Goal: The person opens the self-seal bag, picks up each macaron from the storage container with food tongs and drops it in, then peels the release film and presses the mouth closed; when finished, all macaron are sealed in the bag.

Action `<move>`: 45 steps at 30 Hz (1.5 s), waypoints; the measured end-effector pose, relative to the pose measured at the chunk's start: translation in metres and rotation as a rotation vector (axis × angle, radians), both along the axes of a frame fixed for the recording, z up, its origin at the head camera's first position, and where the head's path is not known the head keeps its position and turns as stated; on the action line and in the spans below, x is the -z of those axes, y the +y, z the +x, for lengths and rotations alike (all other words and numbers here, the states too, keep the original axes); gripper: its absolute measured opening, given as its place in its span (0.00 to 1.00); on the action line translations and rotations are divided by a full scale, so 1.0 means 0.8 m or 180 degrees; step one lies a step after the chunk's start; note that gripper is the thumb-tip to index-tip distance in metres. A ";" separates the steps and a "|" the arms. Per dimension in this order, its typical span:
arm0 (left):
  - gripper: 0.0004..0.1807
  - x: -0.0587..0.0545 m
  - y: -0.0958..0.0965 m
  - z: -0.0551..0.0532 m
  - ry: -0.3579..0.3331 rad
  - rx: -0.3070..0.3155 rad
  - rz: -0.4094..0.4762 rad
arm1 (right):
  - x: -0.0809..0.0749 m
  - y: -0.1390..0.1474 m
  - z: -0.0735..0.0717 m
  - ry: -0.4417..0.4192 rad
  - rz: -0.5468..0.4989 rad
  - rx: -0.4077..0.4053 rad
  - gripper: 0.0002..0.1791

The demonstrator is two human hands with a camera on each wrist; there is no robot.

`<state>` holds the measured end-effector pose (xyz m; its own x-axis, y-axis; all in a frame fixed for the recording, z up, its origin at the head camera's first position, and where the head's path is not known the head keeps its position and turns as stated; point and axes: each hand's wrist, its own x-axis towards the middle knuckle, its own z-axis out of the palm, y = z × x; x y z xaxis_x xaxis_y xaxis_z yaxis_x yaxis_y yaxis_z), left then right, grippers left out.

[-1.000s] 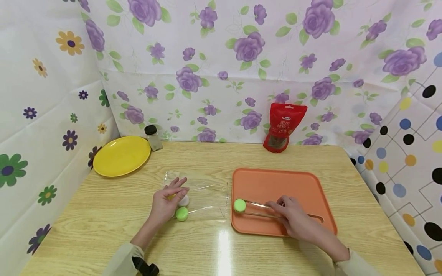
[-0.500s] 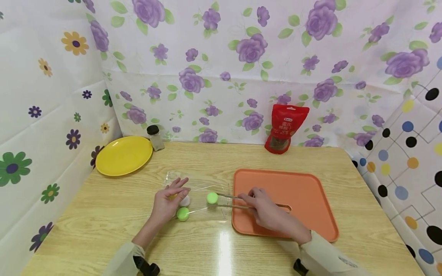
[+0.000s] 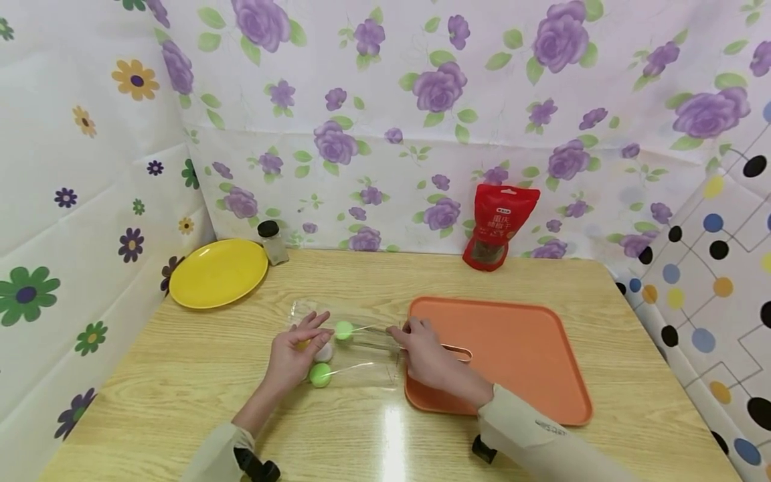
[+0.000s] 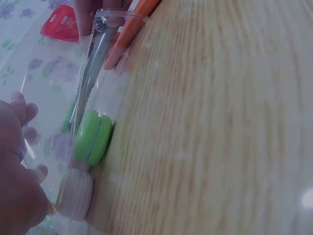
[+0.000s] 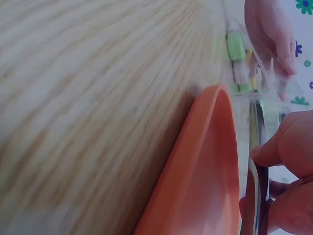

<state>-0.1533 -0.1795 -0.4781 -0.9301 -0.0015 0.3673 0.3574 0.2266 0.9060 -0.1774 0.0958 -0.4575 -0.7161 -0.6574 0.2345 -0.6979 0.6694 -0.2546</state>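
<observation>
A clear plastic bag (image 3: 376, 375) lies on the table, its film pinched between thumb and finger of my left hand (image 3: 289, 358). Metal tongs (image 3: 458, 352) are gripped in my right hand (image 3: 424, 355) at the tray's left edge. Their tips reach through the bag's right-hand mouth and hold a green macaron (image 3: 343, 331) inside it. Another green macaron (image 3: 320, 375) and a pale macaron (image 3: 324, 352) rest in the bag, close by my left hand. Something yellow is partly hidden behind those fingers. In the left wrist view, the tong arms (image 4: 95, 63) run inside the bag.
An orange tray (image 3: 512, 375) lies right of the bag, under my right hand. At the back stand a red pouch (image 3: 500, 217) and a small black-lidded jar (image 3: 275, 248). A yellow plate (image 3: 218, 274) sits at the far left, against the patterned cloth.
My right hand has moved left, carrying the green macaron in the tongs from over the tray into the bag, beside the others. The left hand has kept its pinch on the bag.
</observation>
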 end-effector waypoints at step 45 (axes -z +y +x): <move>0.03 0.000 0.004 0.001 0.0071 0.0050 0.0096 | -0.007 -0.045 0.003 -0.0668 0.0060 0.0237 0.23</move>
<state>-0.1524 -0.1761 -0.4780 -0.9216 0.0017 0.3881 0.3810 0.1933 0.9041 -0.1752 0.0602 -0.4517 -0.7946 -0.6038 0.0633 -0.5794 0.7231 -0.3762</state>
